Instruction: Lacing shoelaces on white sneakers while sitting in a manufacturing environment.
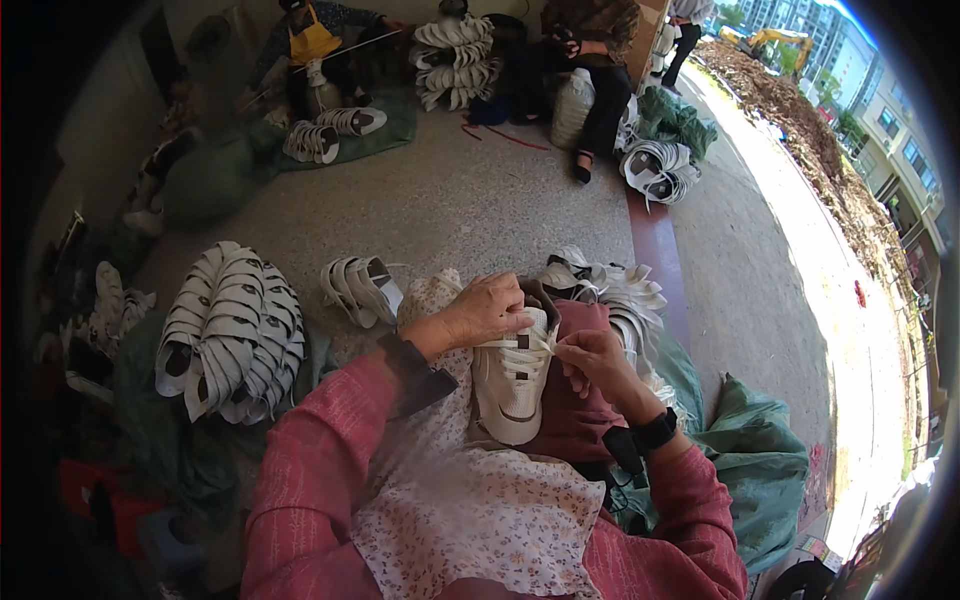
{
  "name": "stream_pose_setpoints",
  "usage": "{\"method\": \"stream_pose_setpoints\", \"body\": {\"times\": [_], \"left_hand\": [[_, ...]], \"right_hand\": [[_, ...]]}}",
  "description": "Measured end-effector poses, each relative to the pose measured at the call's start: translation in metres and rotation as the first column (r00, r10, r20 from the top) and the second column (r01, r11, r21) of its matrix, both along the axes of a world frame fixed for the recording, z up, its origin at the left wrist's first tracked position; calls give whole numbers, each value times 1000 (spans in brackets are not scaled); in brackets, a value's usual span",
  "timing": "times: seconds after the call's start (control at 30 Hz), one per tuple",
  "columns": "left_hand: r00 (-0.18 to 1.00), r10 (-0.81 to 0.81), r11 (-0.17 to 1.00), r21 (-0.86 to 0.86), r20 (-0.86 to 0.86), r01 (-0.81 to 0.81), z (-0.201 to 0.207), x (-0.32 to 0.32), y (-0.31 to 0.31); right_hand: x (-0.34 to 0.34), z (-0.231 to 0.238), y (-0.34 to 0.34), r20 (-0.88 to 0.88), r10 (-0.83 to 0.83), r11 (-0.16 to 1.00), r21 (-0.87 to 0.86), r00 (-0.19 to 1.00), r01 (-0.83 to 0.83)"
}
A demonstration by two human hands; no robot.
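Reaching up and inward from your lower left, your left forearm brings the left grip (490, 310) over the upper end of the cream shoe (508, 400), back of the hand up and fingers pointing right; whether those fingers clasp anything, you cannot tell from this view; your right forearm slants up and leftward, with the wrist bent, and the right grip (597, 365) pinches the pale lace (546, 347) between thumb and forefinger, the other fingers curled below; the shoe lies between and just below your two grips, toe toward your body, laces running across its front; maroon cloth (572, 415) lies under the right grip and beside the shoe; your floral apron (470, 520) spreads below both grips; left of the left grip stands a small set of nested shoes (362, 290), and farther left a large stack of shoes (230, 330); just beyond the right grip is another pile of pale shoes (628, 310), with green sacking (755, 460) to that grip's lower right.
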State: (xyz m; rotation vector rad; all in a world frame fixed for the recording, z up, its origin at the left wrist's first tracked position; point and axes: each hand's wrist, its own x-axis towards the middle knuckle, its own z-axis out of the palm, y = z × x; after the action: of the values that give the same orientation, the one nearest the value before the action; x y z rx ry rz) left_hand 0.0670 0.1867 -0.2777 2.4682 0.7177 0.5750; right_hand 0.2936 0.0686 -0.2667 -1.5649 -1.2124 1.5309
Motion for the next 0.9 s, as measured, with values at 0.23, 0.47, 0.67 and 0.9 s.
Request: {"method": "stream_pose_setpoints", "body": {"times": [0.23, 0.47, 0.67, 0.9], "left_hand": [[999, 11, 980, -200, -48, -20, 7, 4, 7], [998, 23, 909, -417, 58, 3, 12, 2, 4], [826, 396, 270, -910, 402, 314, 9, -18, 7], [854, 435, 726, -672, 285, -146, 46, -32, -30]], "right_hand": [[1, -20, -1, -224, -52, 999, -21, 973, 49], [-16, -40, -18, -941, -324, 937, -334, 102, -100], [-10, -13, -15, -622, -163, 986, -73, 766, 150], [-8, -3, 18, 363, -269, 638, 761, 892, -118]]}}
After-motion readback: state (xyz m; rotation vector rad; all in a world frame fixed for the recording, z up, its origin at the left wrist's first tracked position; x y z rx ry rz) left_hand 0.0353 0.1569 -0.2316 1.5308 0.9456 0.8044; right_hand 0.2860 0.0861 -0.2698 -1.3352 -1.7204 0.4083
